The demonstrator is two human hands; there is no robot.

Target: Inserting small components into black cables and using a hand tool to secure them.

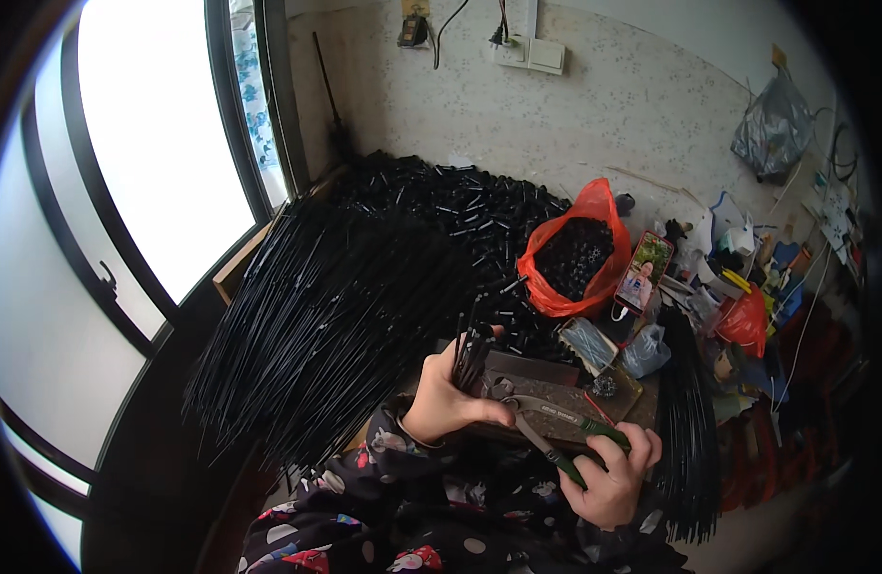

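My left hand [437, 402] grips a small bunch of thin black rods [472, 356] that stand up from its fingers, its thumb stretched toward the tool. In my right hand [608, 481] is a pair of pliers [548, 408] with green handles, spread apart. The pliers' jaws point left, close to the rods and my left thumb; whether they touch a rod I cannot tell. Under the pliers lies a dark, worn work board [556, 429]. A small cluster of dark pieces [605, 386] sits at its far right.
Long thin black rods [317, 325] are heaped at the left; another bundle [688, 430] hangs at the right. Short black pieces [451, 206] pile up behind. An orange-red bag [540, 258] holds dark pieces, beside a phone [644, 273]. Mixed clutter fills the far right.
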